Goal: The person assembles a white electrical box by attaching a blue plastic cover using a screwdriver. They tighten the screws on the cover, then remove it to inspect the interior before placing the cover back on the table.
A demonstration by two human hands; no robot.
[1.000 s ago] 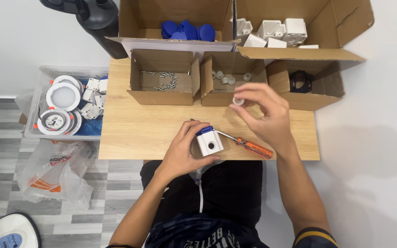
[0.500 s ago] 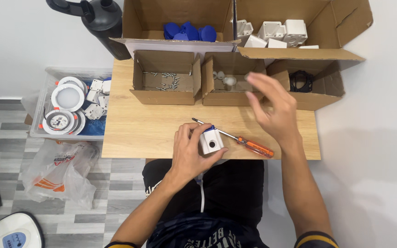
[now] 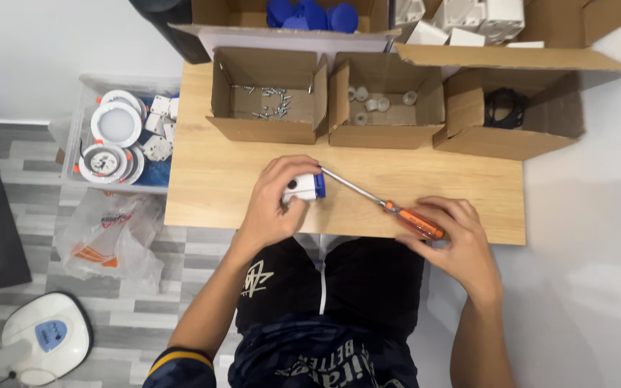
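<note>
On the counter, left hand clamps the white block steady; right hand curls onto the screwdriver, ready for lifting.

A small home assembly workstation. A wooden table holds open cardboard boxes of screws and small parts. On the grey plank floor beside it sits a plastic bin of round light fittings.

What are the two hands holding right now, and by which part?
The left hand grips a small white box with a blue end around its body. The right hand closes on the orange handle of the screwdriver lying on the table.
</note>
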